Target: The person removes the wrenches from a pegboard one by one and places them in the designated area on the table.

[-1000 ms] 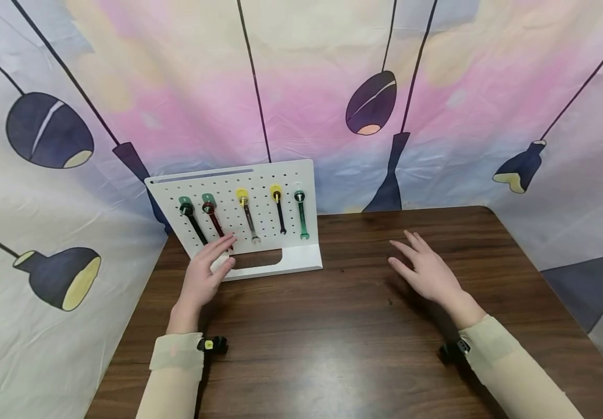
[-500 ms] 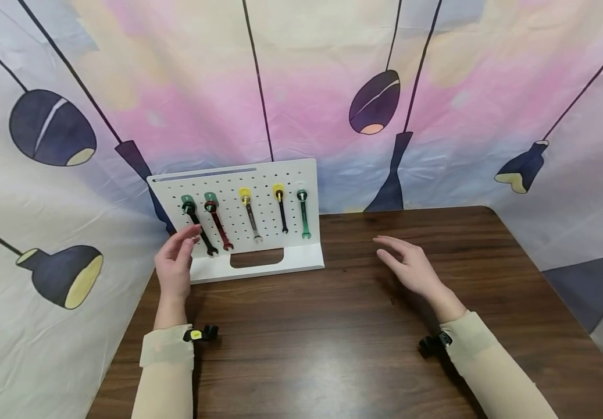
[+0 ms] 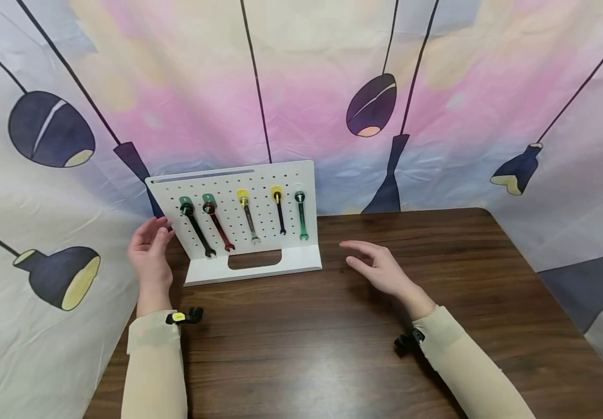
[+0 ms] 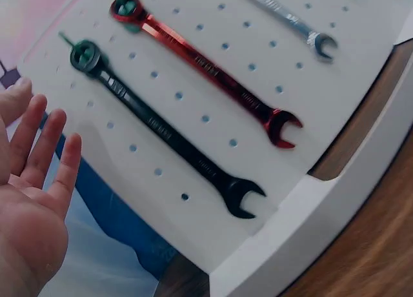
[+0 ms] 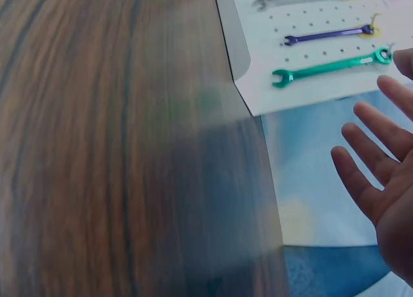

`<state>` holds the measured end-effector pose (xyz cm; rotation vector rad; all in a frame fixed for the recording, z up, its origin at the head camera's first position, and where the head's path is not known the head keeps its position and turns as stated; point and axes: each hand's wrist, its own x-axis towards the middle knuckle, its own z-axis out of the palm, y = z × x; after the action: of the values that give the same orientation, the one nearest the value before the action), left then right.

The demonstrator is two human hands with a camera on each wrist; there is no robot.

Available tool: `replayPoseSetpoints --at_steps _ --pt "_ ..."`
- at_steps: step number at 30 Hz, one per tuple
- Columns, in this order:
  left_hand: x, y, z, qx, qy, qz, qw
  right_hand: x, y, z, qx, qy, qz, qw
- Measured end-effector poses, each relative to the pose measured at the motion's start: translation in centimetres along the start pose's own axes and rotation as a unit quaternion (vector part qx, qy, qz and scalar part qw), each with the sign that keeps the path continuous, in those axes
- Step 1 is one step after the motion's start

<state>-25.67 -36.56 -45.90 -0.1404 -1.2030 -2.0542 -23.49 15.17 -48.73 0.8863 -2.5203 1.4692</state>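
A white pegboard stand [image 3: 228,184] stands upright at the back left of the table. On it hang several combination wrenches: a black wrench [image 4: 158,126], a red wrench [image 4: 206,71], a silver wrench [image 3: 250,220], a dark purple wrench [image 5: 326,35] and a green wrench [image 5: 335,67]. My left hand [image 3: 150,251] is at the board's left edge, fingers loosely bent, nearest the black wrench; whether it touches the edge I cannot tell. To the right of the board, my right hand [image 3: 380,269] hovers over the table with relaxed fingers, holding nothing.
The brown wooden table [image 3: 301,337] spreads in front of the board and to its right. Behind it hangs a cloth backdrop [image 3: 301,75] printed with lamps. Green and yellow hooks carry the wrenches.
My left hand has moved left, from in front of the black and red wrenches to the board's left edge. The right hand has moved left toward the board.
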Motion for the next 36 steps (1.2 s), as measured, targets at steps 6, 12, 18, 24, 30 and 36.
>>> replayPoseSetpoints --at_steps 6,12,18,24,30,36 --pt "1.7 0.2 -0.2 0.019 0.045 -0.01 0.9988 1.3 -0.6 1.1 0.01 -0.015 -0.021 1.0" --pt "2.9 0.4 0.3 0.077 0.04 -0.032 0.9957 3.0 -0.9 2.0 0.027 -0.024 -0.017 0.999" --pt "3.9 0.7 0.7 0.103 0.027 -0.072 0.9917 4.7 -1.4 2.8 0.063 -0.038 -0.008 0.997" --pt "4.5 0.4 1.0 0.079 0.034 -0.078 0.9932 6.0 -1.6 3.6 0.101 -0.019 0.003 0.995" --pt "4.7 0.1 1.3 0.094 0.04 -0.076 0.9919 6.8 -1.6 4.2 0.128 0.021 0.013 0.991" --pt "5.0 0.0 1.5 0.115 0.053 -0.08 0.9887 7.8 -1.6 5.2 0.153 0.056 0.017 0.987"
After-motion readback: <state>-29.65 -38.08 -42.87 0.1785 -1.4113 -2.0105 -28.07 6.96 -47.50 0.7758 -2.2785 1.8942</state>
